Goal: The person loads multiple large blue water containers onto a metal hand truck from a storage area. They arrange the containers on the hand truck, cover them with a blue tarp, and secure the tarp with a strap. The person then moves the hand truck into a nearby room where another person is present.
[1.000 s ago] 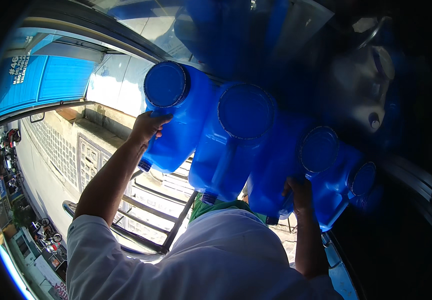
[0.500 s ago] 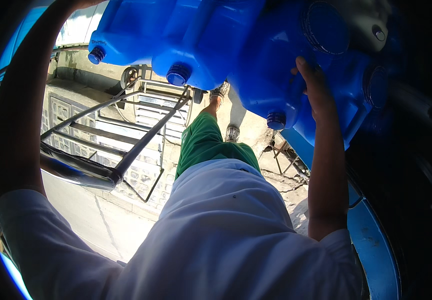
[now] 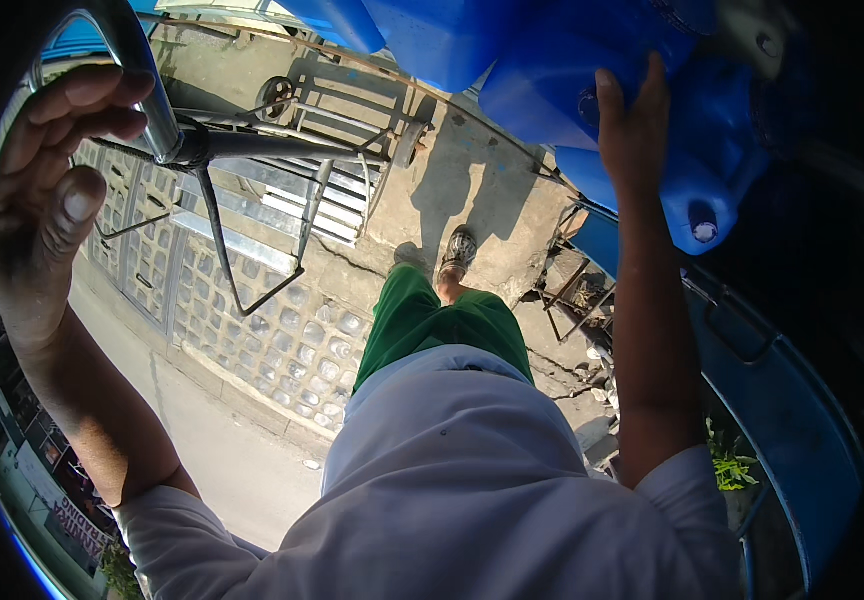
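Where visible, jug (image 3: 548,100) against right grip (image 3: 637,135)

A person's left hand (image 3: 37,220) was held up at the upper left of the frame, its fingers (image 3: 82,95) loosely bent near the top and its thumb (image 3: 77,205) standing apart from them. The left forearm (image 3: 102,410) slanted up toward the left edge, bent at the elbow near the lower left. At right, the right forearm (image 3: 657,320) rose almost vertically to a nearly straight wrist (image 3: 640,198). The right hand (image 3: 635,140) reached into the upper right, thumb and forefinger parted and pointing upward, the other fingers hidden from view.
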Motion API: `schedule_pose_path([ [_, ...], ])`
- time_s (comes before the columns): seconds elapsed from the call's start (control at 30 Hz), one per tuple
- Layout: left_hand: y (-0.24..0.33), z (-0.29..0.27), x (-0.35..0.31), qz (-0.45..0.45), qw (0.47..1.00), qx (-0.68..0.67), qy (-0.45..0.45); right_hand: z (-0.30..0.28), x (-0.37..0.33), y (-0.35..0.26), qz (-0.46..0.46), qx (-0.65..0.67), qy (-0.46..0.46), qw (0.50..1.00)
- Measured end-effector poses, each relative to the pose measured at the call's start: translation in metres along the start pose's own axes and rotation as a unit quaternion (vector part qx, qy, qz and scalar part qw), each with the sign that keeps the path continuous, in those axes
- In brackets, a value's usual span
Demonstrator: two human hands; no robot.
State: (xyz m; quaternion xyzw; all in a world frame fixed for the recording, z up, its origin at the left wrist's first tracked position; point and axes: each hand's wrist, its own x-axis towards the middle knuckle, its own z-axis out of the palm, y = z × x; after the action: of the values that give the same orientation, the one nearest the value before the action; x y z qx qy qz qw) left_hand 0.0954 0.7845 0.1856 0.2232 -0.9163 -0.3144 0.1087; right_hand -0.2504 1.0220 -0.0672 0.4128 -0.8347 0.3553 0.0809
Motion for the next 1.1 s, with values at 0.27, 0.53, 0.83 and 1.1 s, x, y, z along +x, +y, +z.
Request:
schedule_pose_path([
  [0.27,-0.081,0.128,-0.316,-0.43,0.871,-0.184,-0.148,0.008,-0.191,-0.093,0.0,-0.029,-0.277,0.96],
  [0.53,-0.197,0.149,-0.683,-0.65,0.726,-0.2,-0.103,0.114,-0.261,-0.306,0.065,0.268,-0.333,0.902],
  [0.83,-0.243,0.089,-0.845,-0.654,0.715,-0.243,0.039,0.18,-0.25,-0.366,0.298,0.062,-0.171,0.937],
  [1.1,-0.314,0.017,-0.736,-0.498,0.823,-0.264,0.069,0.182,-0.245,-0.38,0.396,-0.028,-0.126,0.909],
])
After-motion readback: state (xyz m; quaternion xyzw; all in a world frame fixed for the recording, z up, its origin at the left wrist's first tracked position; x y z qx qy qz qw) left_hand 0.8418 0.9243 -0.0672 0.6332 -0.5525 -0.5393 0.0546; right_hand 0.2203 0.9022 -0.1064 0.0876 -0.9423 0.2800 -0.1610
